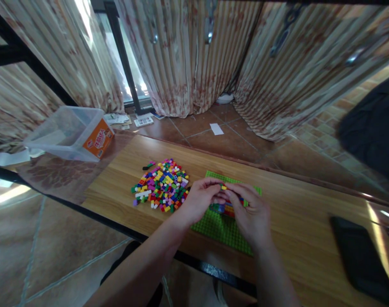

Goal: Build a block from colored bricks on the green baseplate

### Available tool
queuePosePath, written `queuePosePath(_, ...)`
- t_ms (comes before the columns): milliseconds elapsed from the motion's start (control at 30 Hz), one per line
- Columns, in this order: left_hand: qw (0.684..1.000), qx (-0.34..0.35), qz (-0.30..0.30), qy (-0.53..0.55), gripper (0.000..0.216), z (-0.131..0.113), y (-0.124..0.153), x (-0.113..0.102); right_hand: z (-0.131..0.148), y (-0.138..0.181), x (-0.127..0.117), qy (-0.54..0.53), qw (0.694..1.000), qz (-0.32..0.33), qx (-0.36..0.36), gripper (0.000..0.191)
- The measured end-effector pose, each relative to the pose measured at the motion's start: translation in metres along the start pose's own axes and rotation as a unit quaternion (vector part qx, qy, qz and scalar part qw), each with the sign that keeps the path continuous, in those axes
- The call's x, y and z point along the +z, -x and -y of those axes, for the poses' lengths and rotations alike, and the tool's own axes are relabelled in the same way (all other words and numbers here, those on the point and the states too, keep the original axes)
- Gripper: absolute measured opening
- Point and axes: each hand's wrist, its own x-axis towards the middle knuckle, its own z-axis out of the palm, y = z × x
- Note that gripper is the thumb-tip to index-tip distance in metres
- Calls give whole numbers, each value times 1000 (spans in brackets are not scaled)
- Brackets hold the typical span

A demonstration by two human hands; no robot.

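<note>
My left hand [199, 198] and my right hand [254, 213] meet above a green studded baseplate [228, 232]. The fingertips of both are pinched together around a small yellow toy brick [224, 187]; other colours beside it are too small to make out. Just below my fingers, a low build of red, blue and orange bricks [227, 209] sits on the baseplate, partly covered by my hands. A loose heap of small multicoloured bricks [164, 183] lies left of my left hand.
A clear plastic box [63, 132] with an orange label stands at the table's far left. On the right of the wooden table [297, 221] lies a dark flat device [361, 256]. Striped curtains [188, 59] hang beyond the far edge, above a tiled floor.
</note>
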Motion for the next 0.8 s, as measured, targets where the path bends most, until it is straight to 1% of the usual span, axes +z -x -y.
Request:
queuePosePath(167,1000,-14,18,-1,20,0,0,-2,-3,0,-1,-18,1000,5,21,17)
queuePosePath(400,1000,-14,7,13,8,-6,0,-3,-7,-1,-4,-23,999,-10,29,17)
queuePosePath(500,1000,-13,-11,16,11,-12,0,-4,-12,-1,-7,-11,999,-30,39,17)
queuePosePath(600,999,-8,-49,13,14,-18,-2,-8,-17,-2,-11,7,998,-41,50,18)
queuePosePath(700,997,6,-78,7,14,-21,-3,-11,-20,-1,-13,21,998,-24,59,18)
queuePosePath(800,997,14,-79,0,11,-22,-4,-11,-20,0,-10,30,998,9,54,18)
